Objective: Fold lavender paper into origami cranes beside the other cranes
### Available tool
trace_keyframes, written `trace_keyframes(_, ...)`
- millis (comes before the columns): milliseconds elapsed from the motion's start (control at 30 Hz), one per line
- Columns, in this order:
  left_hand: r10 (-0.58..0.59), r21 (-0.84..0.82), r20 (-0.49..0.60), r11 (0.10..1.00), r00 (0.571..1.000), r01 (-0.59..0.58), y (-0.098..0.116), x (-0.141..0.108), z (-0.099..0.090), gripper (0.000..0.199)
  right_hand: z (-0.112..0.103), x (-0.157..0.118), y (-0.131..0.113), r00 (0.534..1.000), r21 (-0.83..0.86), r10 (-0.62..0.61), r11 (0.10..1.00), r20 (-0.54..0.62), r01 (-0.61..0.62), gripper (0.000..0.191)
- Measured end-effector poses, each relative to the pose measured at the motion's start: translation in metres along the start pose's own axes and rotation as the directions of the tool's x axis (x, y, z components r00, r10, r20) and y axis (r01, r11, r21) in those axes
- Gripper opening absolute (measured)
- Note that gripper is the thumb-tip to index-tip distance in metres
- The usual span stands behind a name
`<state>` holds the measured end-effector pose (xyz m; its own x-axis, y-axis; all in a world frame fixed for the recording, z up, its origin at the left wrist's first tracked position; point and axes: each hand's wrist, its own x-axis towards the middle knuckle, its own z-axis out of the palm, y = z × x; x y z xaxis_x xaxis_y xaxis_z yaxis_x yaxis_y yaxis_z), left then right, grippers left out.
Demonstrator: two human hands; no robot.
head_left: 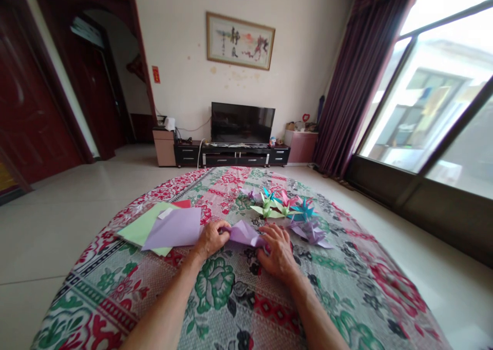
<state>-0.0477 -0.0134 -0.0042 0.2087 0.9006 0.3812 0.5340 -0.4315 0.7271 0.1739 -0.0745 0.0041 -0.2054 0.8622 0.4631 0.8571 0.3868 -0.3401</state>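
A partly folded purple paper [243,233] lies between my two hands. My left hand [211,238] pinches its left end between thumb and fingers. My right hand [278,250] has its thumb and fingers on the right end, closed on it. Just right of my right hand are purple folded cranes [313,232]. Behind them sit green [266,208], pink [287,199] and blue [305,209] paper cranes. To the left of my left hand, a flat purple sheet [175,228] overlaps green sheets [140,226], with a red edge [182,204] showing behind.
The round table has a flowered cloth [215,283]. A small white piece [165,214] rests on the sheets. Beyond the table stand a television [242,124] and a low black cabinet [235,157]. Purple curtains [358,78] hang beside the window at the right.
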Motion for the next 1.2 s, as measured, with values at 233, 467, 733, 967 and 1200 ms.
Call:
trace_keyframes(233,0.229,0.164,-0.202,0.966,0.952,-0.198,0.008,0.002,-0.003,0.016,0.010,0.002,-0.015,0.975,0.179,-0.033,0.981,-0.219,0.073,0.028)
trace_keyframes(467,0.399,0.374,-0.124,0.867,0.908,-0.330,0.021,-0.003,0.001,0.018,0.015,0.007,-0.003,0.971,0.230,0.034,0.973,-0.236,0.022,0.015)
trace_keyframes(733,0.313,0.207,0.021,0.928,0.949,-0.311,0.019,-0.007,0.009,0.017,0.007,0.004,0.008,0.997,0.245,0.073,0.967,-0.024,-0.065,0.023)
trace_keyframes(967,0.167,0.083,-0.079,0.984,0.983,-0.161,0.009,-0.003,0.014,0.046,0.012,0.008,0.010,0.974,0.245,0.226,0.946,-0.023,-0.214,0.031)
trace_keyframes(1200,0.127,0.168,-0.161,0.981,0.979,-0.100,-0.002,0.004,0.024,0.041,0.027,0.016,0.008,0.915,0.079,0.381,0.924,-0.129,-0.374,0.032)
